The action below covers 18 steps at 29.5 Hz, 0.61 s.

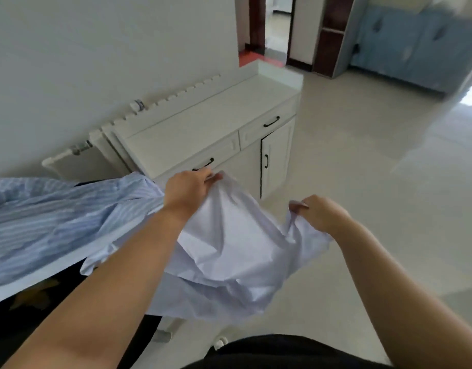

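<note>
At the edge of a worktable, I am holding up a plain white crumpled fabric garment (229,249) between both hands. My left hand (188,189) is curling its fingers (215,178) around a bunched upper edge, and my right hand (320,213) is pinching another edge between thumb and fingertips (299,207). The garment is hanging in the air between them. Its near side is draping over the narrow white table (29,278), and its lower folds are sagging toward the pale glossy tiled floor (362,182). Both grips are taking only thin edges of cloth, so, as I judge it, a slip on either side would be letting half the garment drop to the tiles. My left forearm is crossing just beside a light blue and white striped cotton shirt (48,214) spread on the same table. A wide sweep of that arm could be dragging the shirt off the edge or creasing it. My left hand is also working just in front of the curved black metal drawer handle (204,164) of the low white wooden cabinet (203,121), where a loose fold might be catching. No brand, label or writing is showing on either piece of clothing or on the cabinet. A small white cylinder with a dark band (137,105) is sitting on the white ribbed radiator (171,98) against the wall, too blurred for any print on it to be read.
</note>
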{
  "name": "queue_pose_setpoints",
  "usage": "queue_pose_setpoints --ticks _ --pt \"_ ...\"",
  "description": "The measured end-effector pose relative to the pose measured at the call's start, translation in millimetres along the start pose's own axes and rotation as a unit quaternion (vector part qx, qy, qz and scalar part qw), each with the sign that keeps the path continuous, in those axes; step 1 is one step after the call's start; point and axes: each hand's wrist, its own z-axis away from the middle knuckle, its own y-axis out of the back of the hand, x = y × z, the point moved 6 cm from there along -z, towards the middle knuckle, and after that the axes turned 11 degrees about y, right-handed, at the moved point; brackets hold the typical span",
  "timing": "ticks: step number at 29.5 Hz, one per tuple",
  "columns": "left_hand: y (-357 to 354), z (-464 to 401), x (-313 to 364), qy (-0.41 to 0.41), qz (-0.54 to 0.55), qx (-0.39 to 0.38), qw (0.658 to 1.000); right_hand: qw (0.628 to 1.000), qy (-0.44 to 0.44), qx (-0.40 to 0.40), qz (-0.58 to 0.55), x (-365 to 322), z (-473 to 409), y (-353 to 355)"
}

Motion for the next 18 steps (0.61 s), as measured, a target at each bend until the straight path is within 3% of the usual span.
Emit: queue_pose_setpoints --ticks 3,7,10,13,15,18 --pt "-9.9 -12.4 57.8 -0.038 0.023 -0.019 0.999 1.000 0.018 -0.012 -0.021 -2.1 22.2 -5.8" --pt "-20.0 -14.1 131.9 -0.106 0.104 -0.107 0.983 0.984 0.065 0.111 -0.124 -21.5 36.6 10.9" --pt "-30.9 0.4 173.7 -0.141 0.213 -0.231 0.939 0.947 0.158 0.239 -0.148 -31.4 41.6 29.7" --pt "-38.6 16.0 192.4 -0.108 0.323 -0.338 0.877 0.924 0.113 0.279 -0.236 -13.0 44.4 43.6" --pt "-38.6 18.3 193.1 -0.123 0.307 -0.331 0.884 0.928 0.066 0.292 -0.223 -2.7 45.0 48.2" --pt "-35.2 20.9 167.4 -0.131 0.308 -0.210 0.919 0.913 -0.007 0.341 -0.223 11.4 42.7 50.0"
